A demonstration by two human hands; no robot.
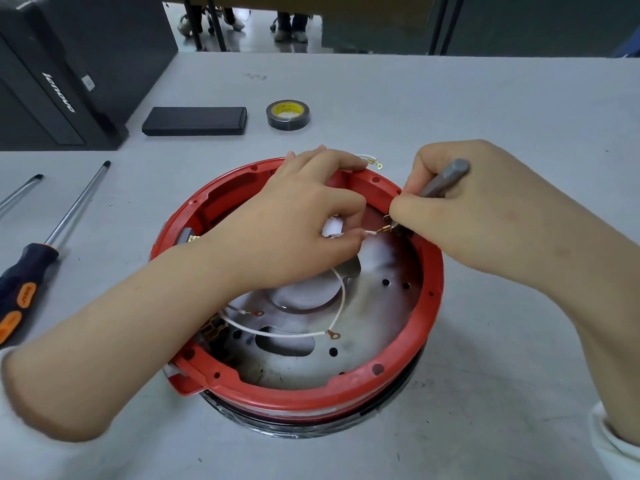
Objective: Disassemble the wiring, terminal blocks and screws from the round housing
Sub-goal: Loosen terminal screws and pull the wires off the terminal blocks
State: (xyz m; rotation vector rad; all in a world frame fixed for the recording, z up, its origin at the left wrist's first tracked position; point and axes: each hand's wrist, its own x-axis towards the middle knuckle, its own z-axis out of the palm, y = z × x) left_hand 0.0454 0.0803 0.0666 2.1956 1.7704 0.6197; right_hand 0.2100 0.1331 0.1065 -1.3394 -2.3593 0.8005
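Housing: the red round housing point(298, 393) sits on the grey table point(450, 109), open side up, with its metal base plate point(374, 320) showing inside.
Step in hand: judged to be freeing a white wire's point(370, 232) spade terminal from the connector at the housing's right inner wall.
Left hand: the left hand point(304, 216) reaches over the rim, fingers curled and pinching that wire just short of its brass end; a white part sits under the fingers, only partly seen.
Right hand: the right hand point(460, 206) is clamped round a grey metal tool point(446, 178), its tip down at the terminal; the tip itself is hidden by the fingers.
Doing it well: pull straight along the terminal, not by the wire's insulation; let the tool lever or steady the tab while the left hand draws out.
Loose wiring: another white wire point(277, 332) with a ring lug point(333, 335) lies free on the plate; a further ring lug point(378, 165) pokes out beyond the far rim.
In the way: the raised rim crowds both hands; the left forearm covers the terminal block point(213, 329) at the near left wall.
Around: two screwdrivers point(52, 233) lie at left, a roll of black tape point(288, 114) and a black case point(195, 120) farther back, well apart from the work.
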